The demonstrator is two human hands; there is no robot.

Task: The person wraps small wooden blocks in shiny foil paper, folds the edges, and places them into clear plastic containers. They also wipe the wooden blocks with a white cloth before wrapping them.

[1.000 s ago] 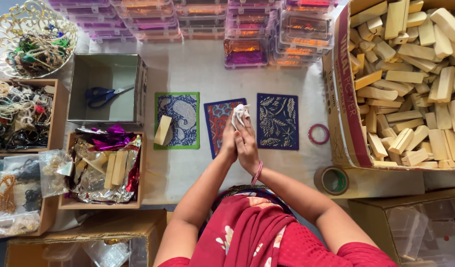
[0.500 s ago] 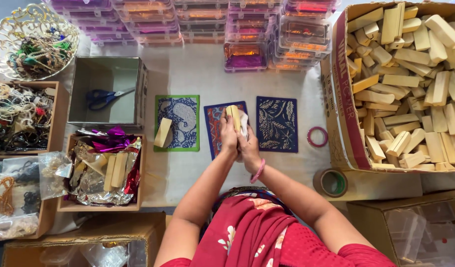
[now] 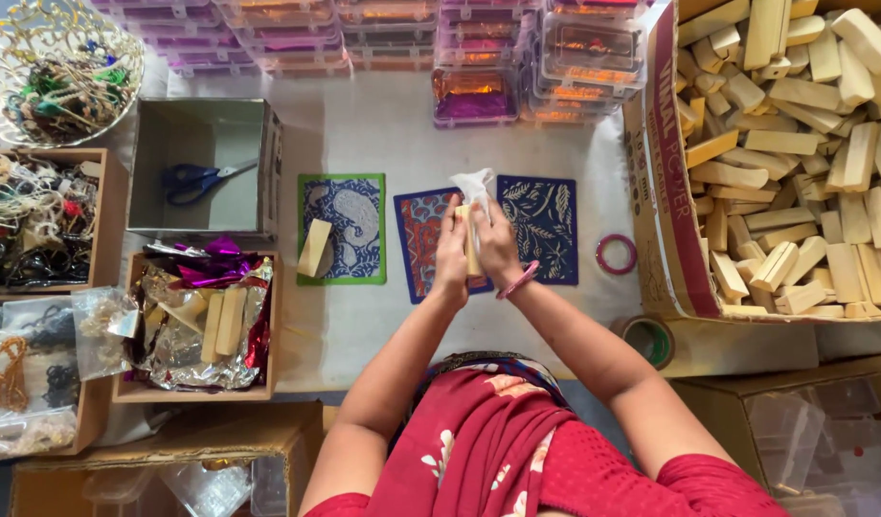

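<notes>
Item in hand: a small pale wooden block (image 3: pixel 471 251), oblong and flat-sided, part-sleeved in a thin clear plastic wrapper (image 3: pixel 476 185) that bunches above the fingers. We find it pressed upright between our left hand (image 3: pixel 451 251) and our right hand (image 3: pixel 499 247), palms closed flat against its long faces. We judge the block light, stiff and hard-edged, unlikely to break; the film is soft, crinkly and probably slippery, so the sure hold is on the bare wood of the long sides, not on the wrapper.

Directly beneath the hands: a red-and-blue patterned printed card (image 3: pixel 422 239), flat and thin. Just right of the right hand: a dark blue leaf-print card (image 3: pixel 546 225), then a pink ring-shaped bangle (image 3: pixel 617 254). Left of the left hand: a green-bordered blue paisley card (image 3: pixel 350 215) with a second plain wooden block (image 3: pixel 314 248) lying on it.

Far right: a large cardboard carton (image 3: pixel 656 201) heaped with like blocks. Far left: a grey open box (image 3: pixel 259 172) holding blue-handled scissors (image 3: pixel 199 178).
</notes>
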